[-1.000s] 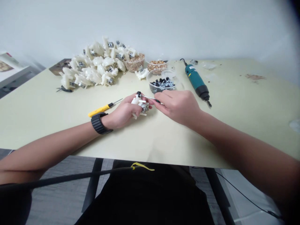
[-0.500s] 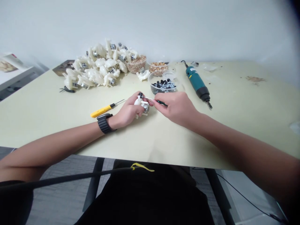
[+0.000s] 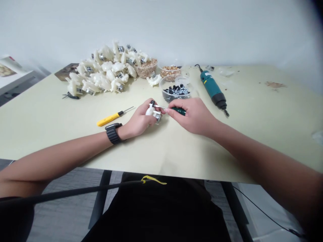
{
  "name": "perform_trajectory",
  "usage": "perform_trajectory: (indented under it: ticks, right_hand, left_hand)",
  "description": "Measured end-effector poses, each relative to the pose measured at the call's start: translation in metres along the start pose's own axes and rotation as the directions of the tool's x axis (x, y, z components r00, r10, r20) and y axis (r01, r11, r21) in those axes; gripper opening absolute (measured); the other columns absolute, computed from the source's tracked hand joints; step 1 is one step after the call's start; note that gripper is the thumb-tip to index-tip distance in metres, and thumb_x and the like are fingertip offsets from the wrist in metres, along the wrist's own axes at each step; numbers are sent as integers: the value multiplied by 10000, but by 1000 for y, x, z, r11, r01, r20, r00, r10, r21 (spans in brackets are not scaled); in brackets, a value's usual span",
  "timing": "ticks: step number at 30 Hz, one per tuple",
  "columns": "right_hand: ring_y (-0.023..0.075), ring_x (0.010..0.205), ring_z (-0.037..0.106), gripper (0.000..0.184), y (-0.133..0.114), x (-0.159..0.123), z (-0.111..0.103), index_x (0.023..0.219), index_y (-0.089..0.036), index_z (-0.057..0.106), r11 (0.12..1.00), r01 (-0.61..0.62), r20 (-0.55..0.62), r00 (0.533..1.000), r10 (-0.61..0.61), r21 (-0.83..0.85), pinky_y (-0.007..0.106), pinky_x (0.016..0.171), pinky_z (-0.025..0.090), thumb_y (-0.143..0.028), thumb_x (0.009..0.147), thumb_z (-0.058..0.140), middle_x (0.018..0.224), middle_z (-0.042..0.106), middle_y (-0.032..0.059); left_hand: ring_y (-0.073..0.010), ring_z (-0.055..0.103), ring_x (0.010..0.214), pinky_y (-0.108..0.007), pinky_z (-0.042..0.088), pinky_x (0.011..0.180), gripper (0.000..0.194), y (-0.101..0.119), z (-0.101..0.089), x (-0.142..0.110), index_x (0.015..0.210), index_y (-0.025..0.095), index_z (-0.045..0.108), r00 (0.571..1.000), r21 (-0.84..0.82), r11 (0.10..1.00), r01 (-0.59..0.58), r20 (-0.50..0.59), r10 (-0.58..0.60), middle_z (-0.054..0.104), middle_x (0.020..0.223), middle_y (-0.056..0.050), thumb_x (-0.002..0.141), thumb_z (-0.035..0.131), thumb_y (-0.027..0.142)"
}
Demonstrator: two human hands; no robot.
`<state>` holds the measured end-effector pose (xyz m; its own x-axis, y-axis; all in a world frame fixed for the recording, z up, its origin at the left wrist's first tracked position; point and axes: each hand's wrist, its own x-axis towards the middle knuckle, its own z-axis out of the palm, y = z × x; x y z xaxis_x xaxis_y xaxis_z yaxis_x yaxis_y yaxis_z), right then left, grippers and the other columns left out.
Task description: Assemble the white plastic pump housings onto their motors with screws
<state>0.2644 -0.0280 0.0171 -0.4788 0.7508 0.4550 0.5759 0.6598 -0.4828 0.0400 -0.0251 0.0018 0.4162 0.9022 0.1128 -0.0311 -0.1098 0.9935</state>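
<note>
Part [image 3: 149, 111] clasped in left hand [image 3: 138, 122], screwdriver [image 3: 180, 111] pinched in right hand [image 3: 193, 116], pointing at part

Pale table [image 3: 146, 154], white parts [image 3: 107, 66], yellow screwdriver [image 3: 108, 119]

No readable text on anything here, sorry folks

Closest I can get is the green power tool [image 3: 213, 88]: there's a pale label [image 3: 208, 75] up near the cord end and a little yellow mark [image 3: 205, 82] by it, but any print is way too small and blurry to make out. The white printed box [image 3: 13, 71] at the far left has a red patch [image 3: 11, 58] near its top, and I can't pull a letter, number or brand off that either.
</note>
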Motion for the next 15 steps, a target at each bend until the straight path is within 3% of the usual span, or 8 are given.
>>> perform_trajectory:
  ticks: [4, 7, 9, 12, 15]
  right_hand:
    - [168, 653, 498, 406, -7, -7, 4, 899, -176, 735, 912, 98, -6, 994, -109, -398, 341, 606, 227, -380, 1126, 467, 754, 672, 68]
    - [157, 589, 395, 435, -11, -7, 9, 829, -177, 696, 863, 100, -5, 993, -118, -495, 353, 586, 167, -384, 1123, 451, 668, 587, 57]
    - [146, 583, 366, 390, -12, -6, 10, 793, -180, 667, 901, 72, -21, 996, -90, -427, 345, 589, 184, -365, 1095, 503, 642, 552, 36]
    - [127, 588, 365, 348, -13, -3, 9, 730, -186, 618, 985, -29, -39, 999, 23, -168, 326, 598, 243, -313, 1050, 570, 605, 492, -5]
    - [110, 552, 364, 392, -11, -2, 7, 684, -196, 583, 962, -209, 69, 977, 200, 173, 305, 546, 252, -337, 1050, 591, 584, 447, -28]
  left_hand:
    - [-133, 478, 724, -313, 352, 634, 347, 0, -2, 0, 861, 201, 518, 1000, 48, 999, 11, -19, -10, 597, 822, 18, 549, 627, 96]
    - [-134, 480, 723, -313, 347, 635, 356, -1, -3, -1, 889, 201, 538, 1000, 76, 997, 12, -15, -11, 601, 834, 19, 563, 639, 97]
    - [-132, 478, 717, -313, 341, 631, 353, -2, -3, -1, 897, 203, 535, 1000, 83, 997, 10, -5, -9, 602, 835, 21, 576, 643, 104]
    - [-135, 486, 728, -319, 346, 640, 352, -3, -3, -2, 904, 205, 523, 1000, 124, 992, 7, -2, -7, 623, 857, 18, 588, 645, 112]
    - [-152, 532, 788, -330, 376, 684, 356, -3, -2, -2, 927, 203, 540, 1000, 173, 985, -10, 5, 10, 661, 916, 1, 602, 650, 108]
